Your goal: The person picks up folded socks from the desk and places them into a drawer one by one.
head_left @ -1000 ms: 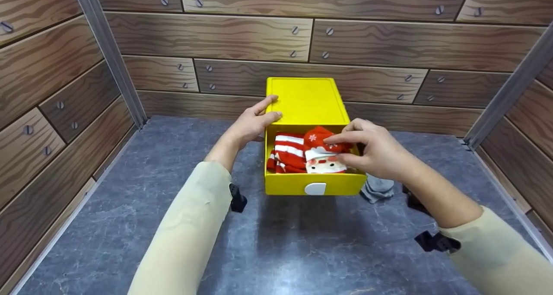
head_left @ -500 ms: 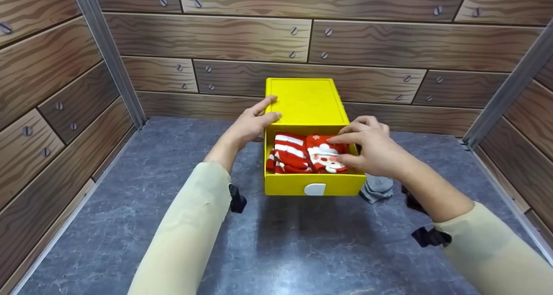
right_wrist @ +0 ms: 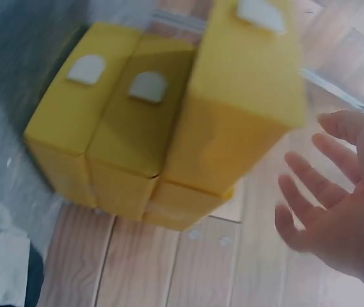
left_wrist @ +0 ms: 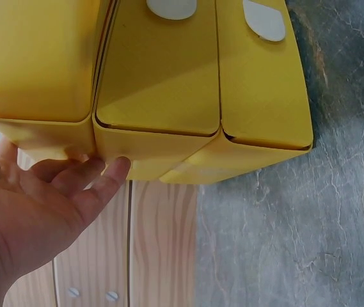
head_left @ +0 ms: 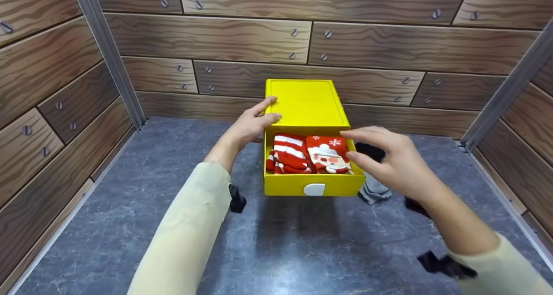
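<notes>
**Grey marbled bench, yellow drawer box pulled out**

Yellow drawer box point(head_left: 307, 109) centre bench point(head_left: 129, 208); its tray holds red-white striped socks point(head_left: 288, 153) and Santa-print socks point(head_left: 329, 155). Left hand point(head_left: 249, 122) rests on box, grip relaxed. Right hand point(head_left: 391, 161) hovers beside, grip wide, empty.

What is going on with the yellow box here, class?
A person steadies a yellow drawer box with the left hand on its top left edge. Its drawer stands pulled out, with red striped socks and Santa socks side by side inside. The right hand hovers open beside the drawer, holding nothing. A grey sock lies on the table.
</notes>
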A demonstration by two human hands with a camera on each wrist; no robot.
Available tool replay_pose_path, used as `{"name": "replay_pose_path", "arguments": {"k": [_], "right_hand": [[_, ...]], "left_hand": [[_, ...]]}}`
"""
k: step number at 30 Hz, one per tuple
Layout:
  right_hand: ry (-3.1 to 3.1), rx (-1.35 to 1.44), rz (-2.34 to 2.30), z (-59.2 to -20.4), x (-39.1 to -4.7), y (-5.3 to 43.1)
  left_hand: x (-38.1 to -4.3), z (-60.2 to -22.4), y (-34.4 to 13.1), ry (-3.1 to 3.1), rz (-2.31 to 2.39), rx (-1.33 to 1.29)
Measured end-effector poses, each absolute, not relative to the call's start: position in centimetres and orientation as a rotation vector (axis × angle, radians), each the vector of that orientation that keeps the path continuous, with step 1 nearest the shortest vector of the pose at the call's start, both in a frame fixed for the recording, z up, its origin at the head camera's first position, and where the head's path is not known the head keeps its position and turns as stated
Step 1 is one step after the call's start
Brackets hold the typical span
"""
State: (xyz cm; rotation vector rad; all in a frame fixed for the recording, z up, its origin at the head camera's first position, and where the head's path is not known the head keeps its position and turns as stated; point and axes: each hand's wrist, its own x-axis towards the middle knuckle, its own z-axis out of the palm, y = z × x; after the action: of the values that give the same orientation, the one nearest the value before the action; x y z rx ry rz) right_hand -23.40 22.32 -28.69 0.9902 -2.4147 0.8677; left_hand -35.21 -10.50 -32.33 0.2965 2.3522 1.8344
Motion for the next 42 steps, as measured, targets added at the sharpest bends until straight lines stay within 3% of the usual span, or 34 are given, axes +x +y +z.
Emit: {"name": "replay_pose_path", "arguments": {"k": [7,15,31,42], "right_hand": [[-2.276,1.125,1.04,-29.6,-19.9,22.3],[-2.32,1.204,1.123,-32.6,-18.7,21.9],[-2.556,0.998,1.538,-35.8,-19.8,19.4],[-2.501,0.878,1.521,-36.3,-21.7,18.2]], "left_hand": [[-35.4,-32.3,-10.5,2.324,1.848,0.291],[-35.3,-32.3,-10.5,2.325,1.847,0.271],[-35.2,-32.2,-10.5,2.337,1.839,0.285],[-35.2,-32.3,-10.6,2.323,1.842,0.296]]}}
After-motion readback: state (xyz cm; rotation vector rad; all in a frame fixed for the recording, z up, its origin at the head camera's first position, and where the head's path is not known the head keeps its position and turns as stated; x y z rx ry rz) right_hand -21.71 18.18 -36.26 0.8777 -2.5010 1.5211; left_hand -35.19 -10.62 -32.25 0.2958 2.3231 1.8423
